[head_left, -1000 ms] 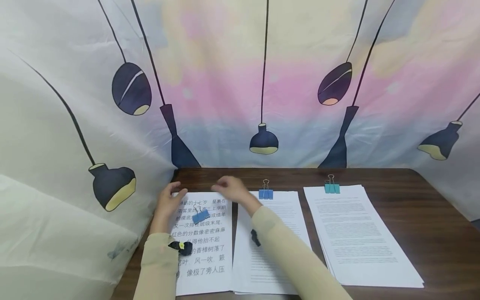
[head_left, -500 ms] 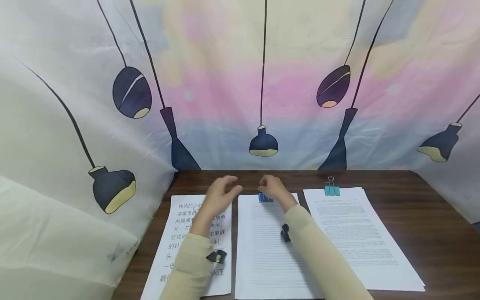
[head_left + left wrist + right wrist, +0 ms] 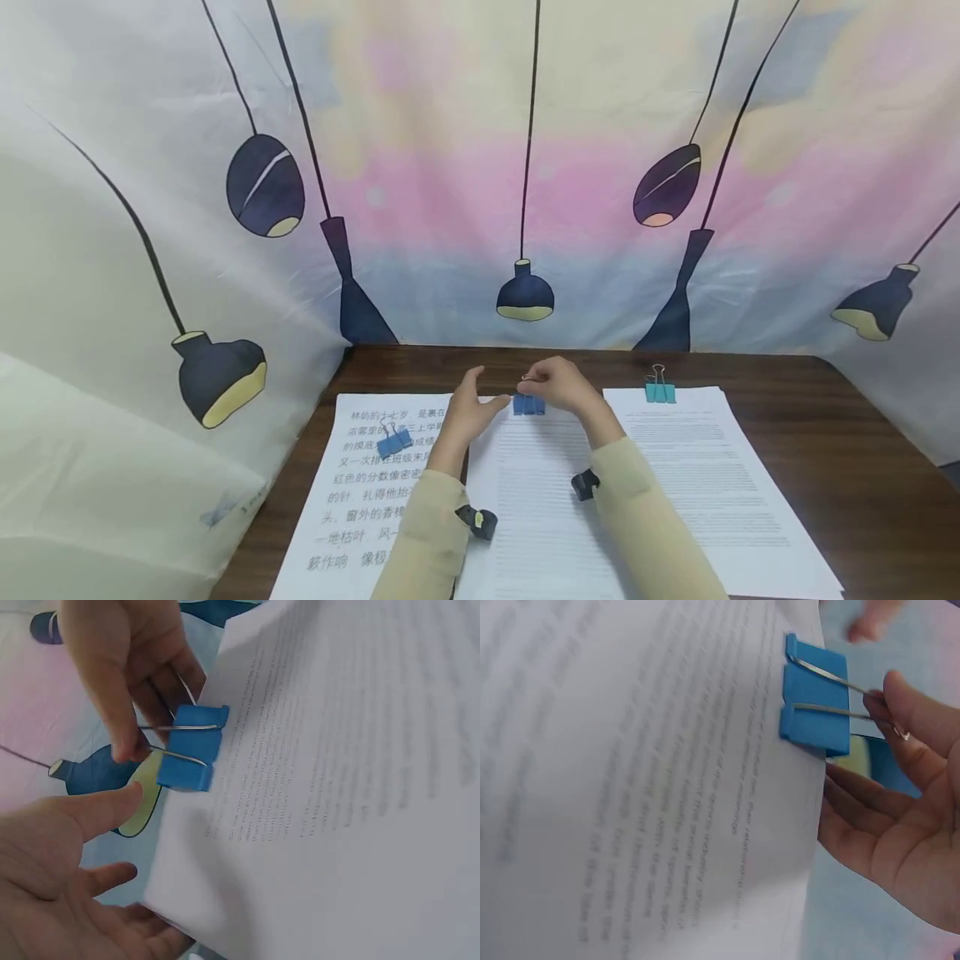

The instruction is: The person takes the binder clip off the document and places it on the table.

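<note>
Middle paper stack (image 3: 540, 500), on desk (image 3: 862, 467): long axis runs away from the person. Left hand (image 3: 468, 412): fingers loose, spread, holding nothing, at stack's far left corner. Right hand (image 3: 562, 385): fingers pinching wire handles of blue binder clip (image 3: 528, 405), clamped on stack's far edge. No containers present.

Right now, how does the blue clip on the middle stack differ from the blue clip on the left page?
The middle clip grips the top edge of the middle stack; the left clip lies loose on the left page. The right hand pinches the middle clip's wire handles; no hand touches the left clip. Both are blue binder clips.
</note>
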Demonstrator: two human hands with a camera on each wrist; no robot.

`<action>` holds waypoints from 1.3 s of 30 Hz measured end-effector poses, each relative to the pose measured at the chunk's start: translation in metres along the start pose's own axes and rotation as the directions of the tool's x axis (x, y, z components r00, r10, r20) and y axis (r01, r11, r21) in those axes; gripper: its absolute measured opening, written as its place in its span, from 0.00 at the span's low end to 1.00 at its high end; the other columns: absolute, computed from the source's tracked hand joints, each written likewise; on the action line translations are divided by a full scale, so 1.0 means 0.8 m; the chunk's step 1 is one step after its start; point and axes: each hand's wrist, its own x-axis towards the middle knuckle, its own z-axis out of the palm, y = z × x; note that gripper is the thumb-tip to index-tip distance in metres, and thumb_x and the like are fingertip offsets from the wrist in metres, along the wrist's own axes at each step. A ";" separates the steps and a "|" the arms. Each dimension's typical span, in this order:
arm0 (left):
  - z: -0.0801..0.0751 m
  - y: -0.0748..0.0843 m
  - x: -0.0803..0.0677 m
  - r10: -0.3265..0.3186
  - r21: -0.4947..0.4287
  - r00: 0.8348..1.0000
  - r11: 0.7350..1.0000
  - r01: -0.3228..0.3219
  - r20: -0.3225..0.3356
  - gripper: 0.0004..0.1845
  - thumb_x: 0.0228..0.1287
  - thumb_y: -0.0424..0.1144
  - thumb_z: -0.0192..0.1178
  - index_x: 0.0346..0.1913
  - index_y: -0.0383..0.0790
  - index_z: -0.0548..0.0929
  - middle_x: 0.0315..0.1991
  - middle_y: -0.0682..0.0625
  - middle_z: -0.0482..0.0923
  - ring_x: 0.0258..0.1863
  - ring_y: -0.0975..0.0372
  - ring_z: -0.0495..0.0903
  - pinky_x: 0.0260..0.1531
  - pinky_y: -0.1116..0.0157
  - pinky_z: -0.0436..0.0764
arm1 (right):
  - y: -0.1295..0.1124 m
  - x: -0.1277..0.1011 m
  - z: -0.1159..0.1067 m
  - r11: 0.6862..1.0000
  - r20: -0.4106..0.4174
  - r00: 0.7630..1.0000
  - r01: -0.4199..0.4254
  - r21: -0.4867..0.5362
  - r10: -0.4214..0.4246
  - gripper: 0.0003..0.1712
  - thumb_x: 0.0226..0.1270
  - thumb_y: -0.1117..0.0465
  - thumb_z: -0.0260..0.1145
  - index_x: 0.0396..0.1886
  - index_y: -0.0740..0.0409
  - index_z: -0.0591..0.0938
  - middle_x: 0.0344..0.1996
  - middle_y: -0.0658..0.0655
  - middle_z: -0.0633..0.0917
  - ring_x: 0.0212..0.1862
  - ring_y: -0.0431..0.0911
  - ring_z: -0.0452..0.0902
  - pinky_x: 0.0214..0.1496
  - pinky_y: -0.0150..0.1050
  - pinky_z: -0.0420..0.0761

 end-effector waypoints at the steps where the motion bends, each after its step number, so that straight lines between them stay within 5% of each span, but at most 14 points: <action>1: 0.001 -0.002 0.001 -0.014 -0.048 1.000 0.999 0.014 -0.006 0.40 0.64 0.45 0.66 0.75 0.41 0.59 0.64 0.35 0.70 0.61 0.42 0.73 0.57 0.43 0.74 | 0.001 -0.005 -0.004 1.000 0.009 1.000 0.016 0.016 -0.016 0.11 0.66 0.57 0.69 0.25 0.56 0.83 0.28 0.51 0.83 0.27 0.44 0.71 0.36 0.39 0.74; 6: 0.005 -0.011 0.005 -0.093 -0.256 0.994 0.961 0.102 0.050 0.34 0.59 0.42 0.70 0.67 0.38 0.71 0.52 0.40 0.80 0.44 0.52 0.83 0.49 0.54 0.80 | 0.010 -0.020 -0.021 0.994 0.044 0.998 0.043 0.096 -0.047 0.11 0.68 0.57 0.68 0.27 0.58 0.83 0.29 0.51 0.82 0.31 0.45 0.73 0.40 0.41 0.73; 12: 0.005 -0.011 0.006 -0.118 -0.364 0.975 0.914 0.182 0.190 0.22 0.58 0.45 0.70 0.54 0.38 0.83 0.41 0.45 0.87 0.34 0.57 0.87 0.39 0.61 0.84 | 0.015 -0.014 -0.027 0.982 0.042 0.998 0.032 0.186 -0.040 0.11 0.67 0.55 0.68 0.33 0.58 0.86 0.39 0.51 0.86 0.40 0.45 0.77 0.48 0.42 0.74; 17: 0.009 -0.008 0.008 -0.111 -0.381 0.985 0.912 0.154 0.132 0.19 0.58 0.45 0.70 0.51 0.41 0.84 0.37 0.48 0.87 0.32 0.58 0.86 0.36 0.62 0.83 | 0.018 -0.009 -0.029 0.963 0.034 0.998 0.035 0.267 -0.046 0.11 0.65 0.56 0.71 0.41 0.58 0.85 0.41 0.53 0.85 0.44 0.47 0.77 0.52 0.44 0.75; 26: 0.016 -0.015 0.002 -0.126 -0.335 0.986 0.929 0.156 0.109 0.20 0.63 0.49 0.66 0.53 0.43 0.83 0.36 0.50 0.87 0.32 0.58 0.86 0.35 0.62 0.83 | 0.026 -0.011 -0.021 0.936 0.025 1.000 -0.014 0.352 0.005 0.33 0.60 0.56 0.74 0.64 0.54 0.75 0.50 0.57 0.85 0.57 0.53 0.78 0.63 0.55 0.72; 39: 0.020 -0.015 0.004 -0.117 -0.330 0.989 0.934 0.139 0.085 0.17 0.64 0.49 0.65 0.52 0.46 0.84 0.37 0.49 0.86 0.32 0.58 0.86 0.35 0.62 0.83 | 0.034 -0.005 -0.013 0.916 -0.001 1.000 0.002 0.401 -0.002 0.29 0.58 0.58 0.76 0.59 0.55 0.79 0.45 0.56 0.87 0.51 0.49 0.81 0.61 0.51 0.74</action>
